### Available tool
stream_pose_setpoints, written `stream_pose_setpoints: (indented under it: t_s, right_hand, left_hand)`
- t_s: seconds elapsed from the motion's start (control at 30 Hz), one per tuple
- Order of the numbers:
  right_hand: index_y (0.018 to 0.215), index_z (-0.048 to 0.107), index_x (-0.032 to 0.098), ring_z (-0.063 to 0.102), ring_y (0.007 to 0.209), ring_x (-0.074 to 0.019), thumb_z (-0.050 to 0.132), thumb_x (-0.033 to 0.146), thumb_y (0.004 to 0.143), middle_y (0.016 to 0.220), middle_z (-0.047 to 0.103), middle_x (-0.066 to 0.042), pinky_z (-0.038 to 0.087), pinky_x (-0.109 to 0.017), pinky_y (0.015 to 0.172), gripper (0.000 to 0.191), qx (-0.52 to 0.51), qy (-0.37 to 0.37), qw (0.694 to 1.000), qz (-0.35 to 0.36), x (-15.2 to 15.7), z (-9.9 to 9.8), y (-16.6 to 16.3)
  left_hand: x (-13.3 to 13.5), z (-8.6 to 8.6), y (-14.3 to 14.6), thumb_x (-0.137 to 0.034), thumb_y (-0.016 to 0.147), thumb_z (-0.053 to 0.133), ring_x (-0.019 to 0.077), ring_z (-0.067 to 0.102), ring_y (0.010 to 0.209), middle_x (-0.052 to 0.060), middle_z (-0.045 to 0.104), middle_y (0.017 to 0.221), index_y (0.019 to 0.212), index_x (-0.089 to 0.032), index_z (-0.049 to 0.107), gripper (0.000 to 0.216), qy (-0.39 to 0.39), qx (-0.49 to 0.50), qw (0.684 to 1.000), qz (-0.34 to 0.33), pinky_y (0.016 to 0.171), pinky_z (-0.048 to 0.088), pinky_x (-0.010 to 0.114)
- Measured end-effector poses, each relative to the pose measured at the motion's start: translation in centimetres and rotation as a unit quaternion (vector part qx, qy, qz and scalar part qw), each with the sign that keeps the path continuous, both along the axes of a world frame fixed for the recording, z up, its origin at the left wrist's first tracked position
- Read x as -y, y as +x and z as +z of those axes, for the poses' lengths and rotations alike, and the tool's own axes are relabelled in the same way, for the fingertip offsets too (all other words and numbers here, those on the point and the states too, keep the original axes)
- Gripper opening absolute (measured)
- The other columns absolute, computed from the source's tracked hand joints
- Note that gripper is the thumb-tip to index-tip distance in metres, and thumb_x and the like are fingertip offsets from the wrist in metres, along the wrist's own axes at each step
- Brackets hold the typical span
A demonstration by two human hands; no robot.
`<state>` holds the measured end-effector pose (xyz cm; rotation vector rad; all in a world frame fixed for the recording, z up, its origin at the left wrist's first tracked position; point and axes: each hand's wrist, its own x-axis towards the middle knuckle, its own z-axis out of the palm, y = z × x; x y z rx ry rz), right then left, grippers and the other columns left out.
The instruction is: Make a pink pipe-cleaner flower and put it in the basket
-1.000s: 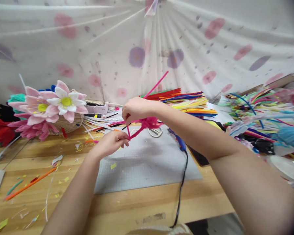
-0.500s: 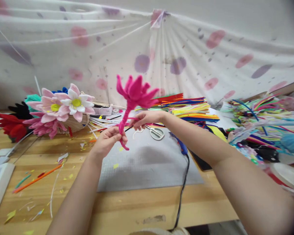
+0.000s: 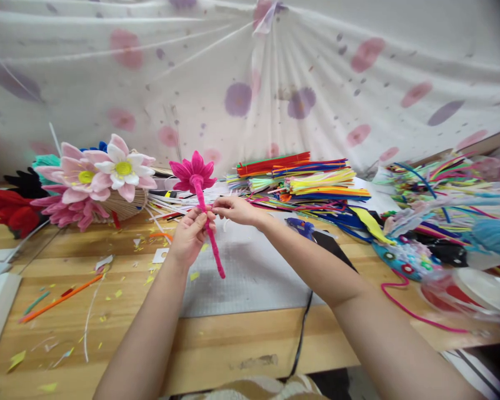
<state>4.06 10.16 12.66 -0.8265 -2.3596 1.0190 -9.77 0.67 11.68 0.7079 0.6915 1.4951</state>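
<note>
A bright pink pipe-cleaner flower (image 3: 193,173) is held up above the grey mat, tilted so its head leans away and its underside faces me. Its fuzzy wrapped stem (image 3: 215,253) slants down to the right. My left hand (image 3: 190,236) is closed round the middle of the stem, thumb on the near side. Just right of the stem, my right hand (image 3: 235,211) is pinched at the same height, by the end of a pink pipe cleaner wound on the stem; that strand is mostly hidden by the fingers.
Behind lie bundles of coloured pipe cleaners (image 3: 316,178). Finished flowers (image 3: 120,168) stand at the left. A blue glue gun (image 3: 300,226) rests on the grey mat (image 3: 250,286), its cord hanging over the front edge. Orange pipe cleaner (image 3: 62,298) and paper scraps lie left; a ribbon spool (image 3: 483,289) sits right.
The flower has moved lower and left, its head tipping away and its lower stem showing longer. My right hand has come closer to the stem. The view has shifted slightly.
</note>
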Motion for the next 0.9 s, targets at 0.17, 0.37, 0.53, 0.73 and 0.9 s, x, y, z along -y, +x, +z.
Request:
stream_pose_setpoints:
  t_s: [0.17, 0.37, 0.53, 0.73, 0.9]
  right_hand:
    - [0.078, 0.057, 0.015, 0.050, 0.057, -0.0068, 0.048, 0.032, 0.084, 0.068, 0.057, 0.002, 0.036, -0.019, 0.054, 0.020, 0.050, -0.038, 0.997, -0.038, 0.6, -1.5, 0.2]
    - [0.088, 0.057, 0.016, 0.057, 0.075, -0.0110, 0.055, 0.025, 0.079, 0.086, 0.063, -0.002, 0.044, -0.024, 0.068, 0.013, 0.006, -0.030, 0.997, -0.076, 0.2, -2.2, 0.8]
    - [0.089, 0.055, 0.017, 0.056, 0.096, -0.0149, 0.060, 0.022, 0.075, 0.097, 0.060, -0.004, 0.044, -0.032, 0.088, 0.016, -0.146, -0.016, 0.981, -0.129, 1.0, -1.7, 0.7]
    - [0.100, 0.044, 0.021, 0.057, 0.065, -0.0091, 0.052, 0.041, 0.082, 0.086, 0.057, 0.001, 0.049, -0.026, 0.063, 0.028, -0.200, -0.272, 0.941, -0.041, 3.1, -2.2, 0.7]
    - [0.083, 0.048, 0.018, 0.044, 0.056, -0.0075, 0.048, 0.045, 0.082, 0.064, 0.047, 0.005, 0.037, -0.021, 0.054, 0.027, -0.187, -0.122, 0.968, -0.111, 2.5, -3.8, 0.9]
  left_hand:
    - [-1.1, -0.3, 0.2, -0.012, 0.073, 0.066, 0.0078, 0.063, 0.059, -0.001, 0.067, 0.070, 0.079, -0.014, 0.059, 0.009, -0.042, 0.003, 0.999, 0.022, 0.061, 0.052, 0.019]
    - [-1.3, -1.4, 0.6, -0.021, 0.069, 0.069, 0.0137, 0.066, 0.068, 0.004, 0.070, 0.073, 0.082, -0.013, 0.057, 0.020, -0.044, -0.077, 0.996, 0.006, 0.067, 0.051, 0.025]
    - [-1.2, -1.9, 1.3, -0.033, 0.064, 0.073, 0.0164, 0.066, 0.072, 0.004, 0.070, 0.074, 0.087, -0.015, 0.057, 0.034, -0.002, -0.145, 0.989, 0.017, 0.073, 0.049, 0.031]
    - [-2.5, -2.4, 2.0, -0.029, 0.062, 0.072, 0.0112, 0.060, 0.073, 0.000, 0.065, 0.077, 0.080, -0.016, 0.057, 0.027, 0.047, -0.175, 0.974, 0.134, 0.072, 0.045, 0.024]
    - [-2.3, -2.2, 1.7, -0.033, 0.071, 0.063, 0.0119, 0.055, 0.065, 0.002, 0.064, 0.075, 0.080, -0.016, 0.061, 0.019, 0.016, -0.377, 0.917, 0.128, 0.059, 0.040, 0.022]
